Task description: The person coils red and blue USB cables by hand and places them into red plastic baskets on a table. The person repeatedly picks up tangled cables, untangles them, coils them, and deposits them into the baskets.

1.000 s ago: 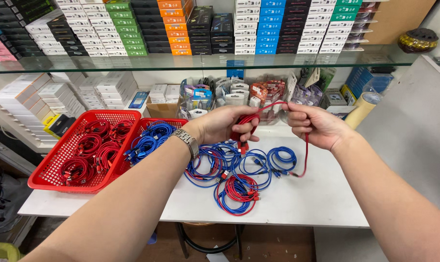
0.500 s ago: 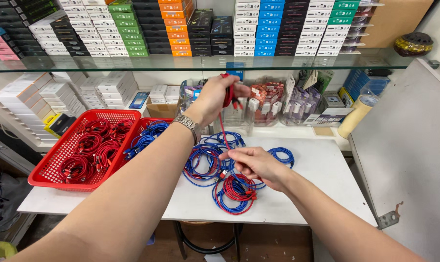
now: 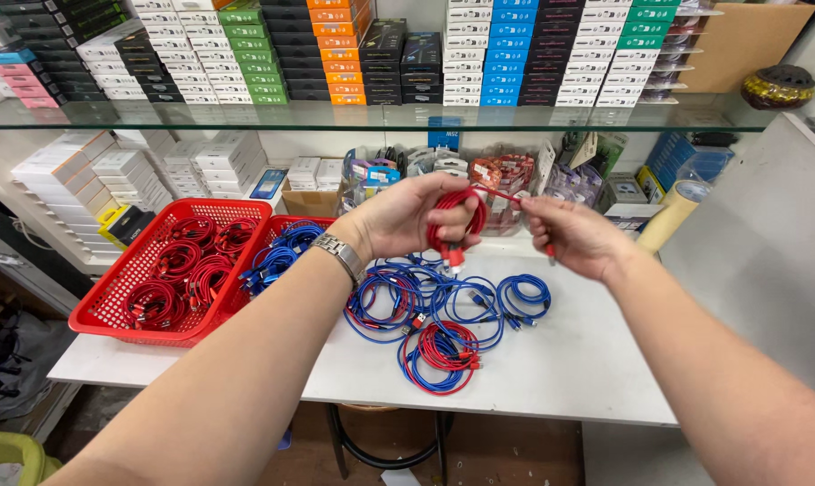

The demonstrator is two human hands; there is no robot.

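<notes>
Red cable [image 3: 455, 219] sits coiled in my left hand [image 3: 407, 219], fingers closed around the loops above the white table [image 3: 560, 378]; my right hand [image 3: 574, 236] pinches its free end, pulled taut. By my judgement this coil is nearly wound; only the tail is left. Loose blue cables [image 3: 443, 301] and one red coil [image 3: 443, 346] wait on the table; beyond, the red basket [image 3: 120, 288] holds finished red coils. Half a second ago my right hand lay down on the pile; now it is raised.
</notes>
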